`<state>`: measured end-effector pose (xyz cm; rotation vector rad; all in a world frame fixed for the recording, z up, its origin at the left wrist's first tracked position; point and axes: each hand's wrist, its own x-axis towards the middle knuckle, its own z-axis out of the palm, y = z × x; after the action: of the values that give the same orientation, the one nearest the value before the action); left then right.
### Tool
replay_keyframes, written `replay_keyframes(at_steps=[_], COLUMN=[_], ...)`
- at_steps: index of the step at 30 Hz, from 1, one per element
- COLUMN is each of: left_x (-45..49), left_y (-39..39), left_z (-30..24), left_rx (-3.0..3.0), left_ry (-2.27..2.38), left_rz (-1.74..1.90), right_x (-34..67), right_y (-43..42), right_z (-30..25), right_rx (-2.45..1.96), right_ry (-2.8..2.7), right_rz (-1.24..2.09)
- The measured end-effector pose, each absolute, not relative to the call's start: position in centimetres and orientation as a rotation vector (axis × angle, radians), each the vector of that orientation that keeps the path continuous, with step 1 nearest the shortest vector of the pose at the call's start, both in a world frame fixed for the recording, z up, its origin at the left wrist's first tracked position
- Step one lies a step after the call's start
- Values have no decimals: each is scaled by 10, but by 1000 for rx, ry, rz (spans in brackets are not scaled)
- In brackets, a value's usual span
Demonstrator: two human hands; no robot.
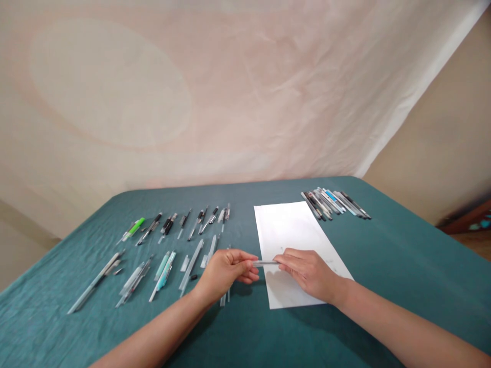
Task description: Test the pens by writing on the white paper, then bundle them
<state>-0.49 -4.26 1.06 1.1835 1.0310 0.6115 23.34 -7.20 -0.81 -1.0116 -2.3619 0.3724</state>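
- Left hand and right hand pinch opposite ends of a slim pen-like rod, likely for steadiness, over the left edge of a white sheet.
- Pen pieces lie left, seemingly spaced to keep sets apart.
- Clustered pens lie right.

Stretches wide under a smooth teal cloth, as a table with rounded far corners. Bears on the left two loose rows of pens and parts: black-gripped pens farther back, ending leftmost in a bright green piece; clear barrels and mint-green pens nearer. Carries a white sheet of paper right of centre and, beside its far right corner, a close-set row of grey, black and blue pens.
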Motion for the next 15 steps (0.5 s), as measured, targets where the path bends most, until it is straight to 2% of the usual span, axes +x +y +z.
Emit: replay_keyframes(at_steps=[15], left_x=[-9], left_y=[-32], left_z=[23], left_rx=[1406], left_ry=[1114], left_rz=[851], right_x=[250], right_y=[-58], right_z=[-11], right_rx=[-1223], right_ry=[-2154], right_rz=[247])
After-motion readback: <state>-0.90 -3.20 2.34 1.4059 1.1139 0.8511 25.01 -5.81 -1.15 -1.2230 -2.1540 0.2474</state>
